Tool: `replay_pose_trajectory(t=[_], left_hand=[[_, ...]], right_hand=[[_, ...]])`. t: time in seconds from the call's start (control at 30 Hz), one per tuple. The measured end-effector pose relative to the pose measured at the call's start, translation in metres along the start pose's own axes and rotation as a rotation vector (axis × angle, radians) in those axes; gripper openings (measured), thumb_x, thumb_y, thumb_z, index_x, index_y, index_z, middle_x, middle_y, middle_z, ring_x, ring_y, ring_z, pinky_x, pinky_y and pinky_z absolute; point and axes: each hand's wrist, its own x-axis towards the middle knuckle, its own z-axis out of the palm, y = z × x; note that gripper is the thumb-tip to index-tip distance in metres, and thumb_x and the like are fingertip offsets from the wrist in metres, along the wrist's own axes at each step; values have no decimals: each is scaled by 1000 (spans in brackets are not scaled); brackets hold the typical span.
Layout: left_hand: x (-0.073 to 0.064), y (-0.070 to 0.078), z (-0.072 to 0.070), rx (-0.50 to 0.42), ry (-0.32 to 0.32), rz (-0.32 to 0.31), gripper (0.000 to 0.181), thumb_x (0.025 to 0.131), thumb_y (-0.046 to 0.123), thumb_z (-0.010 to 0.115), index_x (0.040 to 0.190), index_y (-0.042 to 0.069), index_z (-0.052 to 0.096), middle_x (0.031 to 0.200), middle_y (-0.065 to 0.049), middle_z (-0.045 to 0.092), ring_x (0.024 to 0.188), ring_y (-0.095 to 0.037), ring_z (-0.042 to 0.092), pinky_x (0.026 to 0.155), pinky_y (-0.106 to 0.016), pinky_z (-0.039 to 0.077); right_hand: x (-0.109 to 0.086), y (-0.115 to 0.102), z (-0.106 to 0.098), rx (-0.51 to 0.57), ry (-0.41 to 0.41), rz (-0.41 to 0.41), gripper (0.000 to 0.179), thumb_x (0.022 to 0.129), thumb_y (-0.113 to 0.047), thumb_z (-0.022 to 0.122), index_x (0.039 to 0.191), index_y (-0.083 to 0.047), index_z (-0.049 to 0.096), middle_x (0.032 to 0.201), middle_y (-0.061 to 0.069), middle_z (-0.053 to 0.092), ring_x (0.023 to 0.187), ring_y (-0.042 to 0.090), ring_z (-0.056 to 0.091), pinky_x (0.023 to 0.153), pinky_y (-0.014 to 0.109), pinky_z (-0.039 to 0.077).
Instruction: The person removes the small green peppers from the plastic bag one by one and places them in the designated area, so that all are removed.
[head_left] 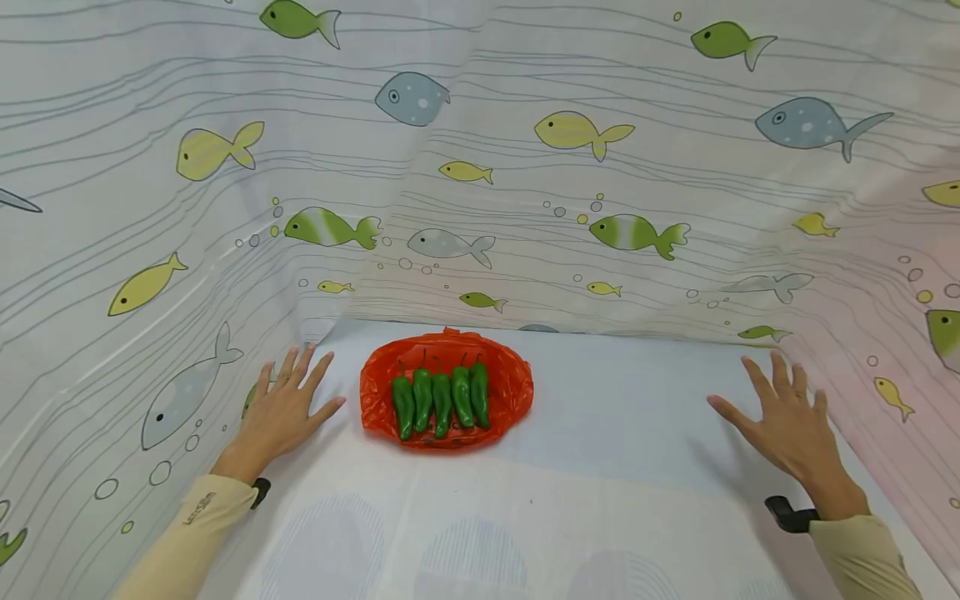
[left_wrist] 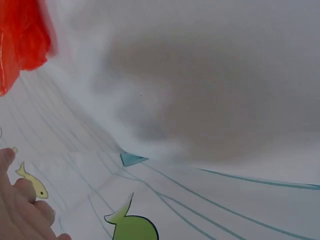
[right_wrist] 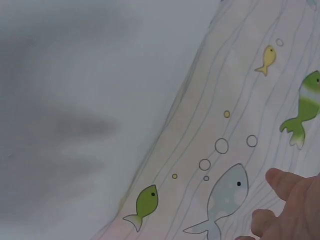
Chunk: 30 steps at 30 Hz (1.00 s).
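Several green peppers lie side by side, stems pointing away, on a crumpled red plastic bag left of centre in the head view. To the left of the bag, my left hand has its fingers spread and holds nothing. Far to the right, my right hand is spread too, with nothing in it and apart from the peppers. The left wrist view catches an edge of the red bag and part of the left hand. Only some fingers of the right hand appear in the right wrist view.
The white table surface spreads between the hands and toward the front. Fish-printed sheets rise at the back and on both sides, close to each hand. Dark bands circle both wrists below light sleeves.
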Motion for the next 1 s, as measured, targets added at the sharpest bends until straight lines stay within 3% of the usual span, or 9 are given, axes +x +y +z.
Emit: replay_pose_trajectory(t=[0.07, 0.13, 0.2, 0.3, 0.43, 0.57, 0.8, 1.0], left_hand=[[0, 0, 0, -13, 3, -3, 83, 102, 60, 49, 165, 14, 21, 169, -22, 13, 154, -46, 9, 118, -70, 3], [0, 1, 1, -42, 13, 0, 82, 102, 57, 52, 164, 12, 23, 168, -24, 15, 153, -48, 12, 117, -71, 5], [1, 1, 2, -89, 37, 9, 79, 103, 51, 56, 163, 9, 27, 166, -26, 19, 151, -49, 17, 116, -72, 9], [2, 3, 4, -173, 72, 24, 72, 102, 39, 62, 158, 4, 34, 162, -29, 28, 147, -50, 26, 114, -70, 18], [4, 5, 5, -308, 78, 19, 61, 101, 24, 67, 152, 1, 44, 153, -29, 44, 137, -48, 44, 109, -66, 32], [5, 9, 5, -439, 64, -8, 56, 101, 20, 67, 150, 2, 47, 143, -26, 56, 121, -46, 59, 99, -65, 46], [7, 16, 9, -578, 87, -38, 56, 100, 21, 69, 149, 4, 48, 142, -21, 55, 114, -40, 63, 93, -59, 51], [9, 20, 12, -670, 36, -88, 61, 100, 27, 70, 152, 8, 46, 145, -20, 52, 116, -39, 61, 94, -58, 52]], right_hand=[[0, -1, 0, 12, -12, 5, 97, 97, -63, 56, 165, -9, 12, 167, 27, -13, 147, 60, -10, 107, 81, -8], [1, -2, 0, 25, -36, 22, 96, 98, -63, 55, 165, -9, 11, 167, 28, -10, 142, 68, 8, 105, 84, 12], [2, -2, -1, 47, -69, 41, 94, 100, -62, 53, 165, -8, 11, 167, 30, -4, 134, 71, 25, 93, 82, 31], [2, -3, -2, 75, -85, 53, 89, 102, -60, 52, 163, -3, 19, 163, 34, 17, 118, 70, 43, 74, 73, 43], [1, -6, -1, 84, -46, 41, 79, 102, -58, 54, 152, 2, 41, 146, 36, 46, 114, 59, 55, 75, 67, 48], [0, -9, 0, 101, -8, 36, 68, 102, -56, 56, 139, 1, 56, 132, 32, 60, 106, 50, 62, 72, 61, 50], [1, -15, 5, 159, -7, -2, 57, 102, -51, 60, 131, -2, 64, 123, 24, 68, 98, 40, 68, 67, 44, 51], [1, -22, 9, 187, -36, -9, 58, 101, -52, 60, 130, -2, 65, 122, 24, 68, 97, 38, 68, 68, 39, 51]])
